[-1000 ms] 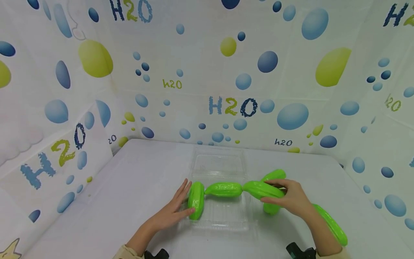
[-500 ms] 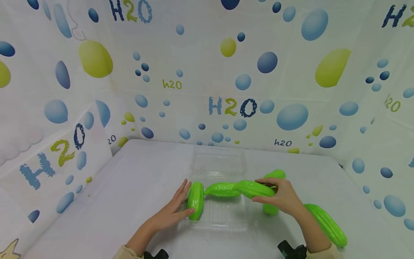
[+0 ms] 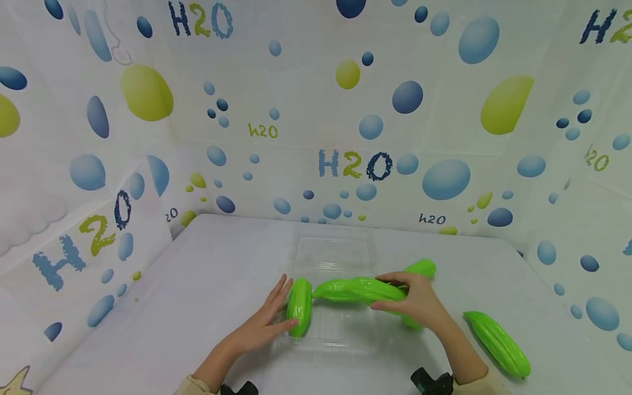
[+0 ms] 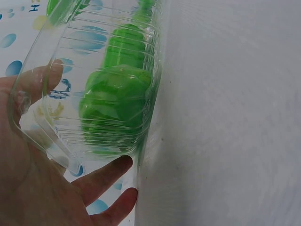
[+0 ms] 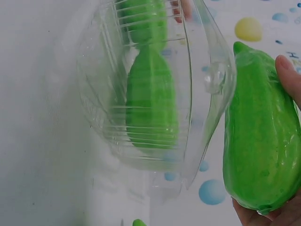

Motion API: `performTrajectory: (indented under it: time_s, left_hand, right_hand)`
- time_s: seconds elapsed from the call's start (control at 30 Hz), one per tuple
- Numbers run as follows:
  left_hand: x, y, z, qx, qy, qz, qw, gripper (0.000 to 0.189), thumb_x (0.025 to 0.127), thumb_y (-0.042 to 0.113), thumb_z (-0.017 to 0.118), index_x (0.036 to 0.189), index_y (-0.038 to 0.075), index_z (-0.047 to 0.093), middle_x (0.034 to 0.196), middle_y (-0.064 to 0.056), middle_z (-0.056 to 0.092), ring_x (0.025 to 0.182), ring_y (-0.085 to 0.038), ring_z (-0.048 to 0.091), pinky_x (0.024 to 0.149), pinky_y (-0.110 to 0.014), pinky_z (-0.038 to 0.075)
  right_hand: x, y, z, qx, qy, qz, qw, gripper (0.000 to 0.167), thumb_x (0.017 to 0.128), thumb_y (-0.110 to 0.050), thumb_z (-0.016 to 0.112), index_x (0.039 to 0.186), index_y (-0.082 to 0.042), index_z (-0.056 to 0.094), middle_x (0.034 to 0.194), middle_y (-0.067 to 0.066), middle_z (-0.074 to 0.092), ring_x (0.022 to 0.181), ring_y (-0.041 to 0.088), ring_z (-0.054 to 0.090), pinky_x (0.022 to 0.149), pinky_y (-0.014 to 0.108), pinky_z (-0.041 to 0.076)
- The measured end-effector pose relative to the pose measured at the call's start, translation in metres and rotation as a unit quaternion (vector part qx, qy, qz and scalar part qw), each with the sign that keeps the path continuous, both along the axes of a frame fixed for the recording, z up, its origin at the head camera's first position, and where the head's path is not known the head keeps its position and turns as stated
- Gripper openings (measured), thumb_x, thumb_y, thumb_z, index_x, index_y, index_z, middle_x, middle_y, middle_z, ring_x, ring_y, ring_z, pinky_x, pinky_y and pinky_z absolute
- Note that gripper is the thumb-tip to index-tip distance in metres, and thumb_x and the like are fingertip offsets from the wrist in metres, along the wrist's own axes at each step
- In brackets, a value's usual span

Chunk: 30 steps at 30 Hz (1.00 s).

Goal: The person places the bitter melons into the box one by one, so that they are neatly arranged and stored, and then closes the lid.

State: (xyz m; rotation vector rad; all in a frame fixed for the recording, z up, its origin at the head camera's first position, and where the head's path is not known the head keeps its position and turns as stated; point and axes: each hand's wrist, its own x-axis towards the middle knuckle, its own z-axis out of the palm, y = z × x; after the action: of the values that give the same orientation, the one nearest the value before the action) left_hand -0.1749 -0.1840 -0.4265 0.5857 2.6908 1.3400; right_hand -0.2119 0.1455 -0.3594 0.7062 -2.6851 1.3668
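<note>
A clear plastic clamshell box [image 3: 340,343] lies open on the table, its lid [image 3: 336,249] folded back. Inside, one glossy green ridged vegetable [image 3: 299,307] lies lengthwise at the left, and another [image 3: 331,291] lies crosswise toward the right. My left hand [image 3: 261,321] is at the box's left side, fingers spread and straight, the thumb reaching over the rim [image 4: 47,80]. My right hand [image 3: 412,296] grips a third green ridged vegetable [image 5: 261,132] between thumb and fingers, above the box's right side. It partly hides the crosswise one.
Behind my right hand a green vegetable [image 3: 422,267] lies on the table, partly hidden, with green also showing below the hand. Another green vegetable [image 3: 498,345] lies at the right. The white table [image 3: 212,263] ends against a printed backdrop [image 3: 296,82].
My right hand has moved left with the green ridged vegetable, which now overlaps the crosswise one in the head view. My left hand has stayed in place.
</note>
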Motion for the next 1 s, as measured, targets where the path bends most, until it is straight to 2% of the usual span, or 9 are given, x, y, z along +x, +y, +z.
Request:
performTrajectory:
  time_s: [0.43,0.73,1.0]
  left_hand:
    - [0.0,0.0,0.001,0.002,-0.002,-0.003,1.0,0.081,0.091,0.036,0.055,0.148,0.019,0.001,0.152,-0.008,-0.01,0.137,-0.032,-0.005,0.101,-0.064,0.012]
    - [0.0,0.0,0.001,0.004,-0.001,-0.004,1.0,0.08,0.091,0.036,0.055,0.148,0.019,0.002,0.152,-0.008,-0.009,0.137,-0.032,-0.004,0.101,-0.064,0.013]
    - [0.0,0.0,0.002,0.004,-0.001,-0.005,1.0,0.081,0.091,0.035,0.055,0.148,0.018,0.001,0.152,-0.009,-0.009,0.137,-0.032,-0.004,0.101,-0.063,0.013]
  right_hand:
    - [-0.007,-0.011,-0.007,0.007,0.011,0.007,0.9999,0.051,0.063,-0.038,0.082,0.107,-0.016,0.068,0.104,-0.003,0.066,0.092,0.015,0.059,0.077,0.029,0.049]
    - [-0.009,-0.021,-0.01,-0.003,-0.009,0.033,0.9994,0.051,0.065,-0.037,0.081,0.109,-0.015,0.067,0.107,0.0,0.065,0.093,0.018,0.059,0.076,0.028,0.049]
    - [-0.01,-0.028,-0.013,-0.002,-0.014,0.028,0.9995,0.051,0.065,-0.036,0.082,0.109,-0.015,0.067,0.107,0.0,0.065,0.093,0.017,0.058,0.076,0.029,0.049]
